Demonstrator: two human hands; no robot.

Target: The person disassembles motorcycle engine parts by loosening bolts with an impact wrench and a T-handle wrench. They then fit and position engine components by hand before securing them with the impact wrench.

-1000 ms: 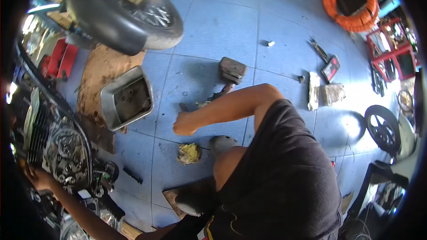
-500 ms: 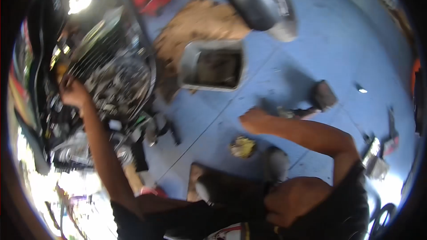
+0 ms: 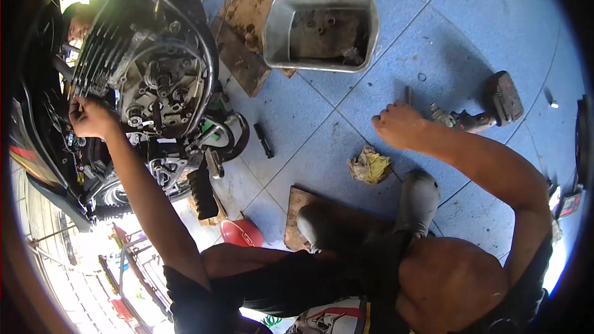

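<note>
My left hand (image 3: 93, 117) reaches to the motorcycle (image 3: 80, 173), beside the cooling fins (image 3: 102, 55) of its engine. Its fingers are curled together; what they hold, if anything, is hidden. The engine's side is uncovered, with gears and shafts (image 3: 162, 86) showing. My right hand (image 3: 399, 125) is closed over the blue tiled floor, knuckles up. A short dark metal cylinder (image 3: 408, 94) shows just beyond its knuckles; I cannot tell whether it is gripped. Close to that hand lie a cordless impact wrench (image 3: 476, 122) and a crumpled yellowish rag (image 3: 370, 166).
A grey metal pan (image 3: 272, 37) with dark oil and small parts stands near stained cardboard (image 3: 247, 0). A black rod-shaped tool (image 3: 263, 141) lies on the tiles. A red bowl (image 3: 241, 233) and a wooden board (image 3: 297, 204) are near my feet. Another person is partly visible behind the motorcycle.
The view has shifted and sharpened, so the pan and floor sit higher in it. My left hand stays at the engine; my right hand stays closed by the impact wrench.
</note>
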